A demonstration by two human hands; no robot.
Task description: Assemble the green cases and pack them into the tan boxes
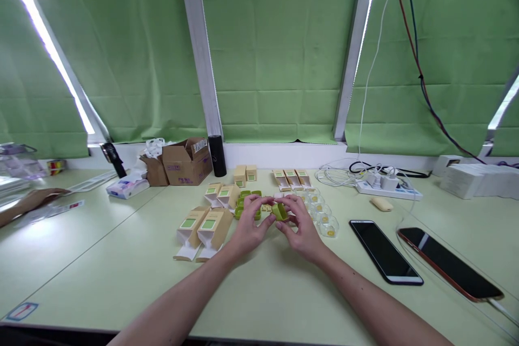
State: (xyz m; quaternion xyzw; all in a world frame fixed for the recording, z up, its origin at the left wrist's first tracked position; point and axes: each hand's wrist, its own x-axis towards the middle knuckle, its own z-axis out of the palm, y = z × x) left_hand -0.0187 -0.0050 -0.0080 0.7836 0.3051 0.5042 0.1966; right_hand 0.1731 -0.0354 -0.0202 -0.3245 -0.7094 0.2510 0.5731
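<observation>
A small olive-green cup is held up over the table, its open side tilted toward me. My right hand grips it between thumb and fingers. My left hand is closed against its left side, thumb and fingertips at the rim. Behind my left hand stand several green cups in a group, partly hidden by the fingers. Clear plastic domed cups with yellow bits inside stand in rows beyond my right hand. Open cardboard boxes with green labels lie left of my left hand, flaps toward me.
More small boxes stand farther back. Two phones lie on the right, near a power strip with cables. A carton, a black cylinder and a wipes pack stand left; another person's hand rests there.
</observation>
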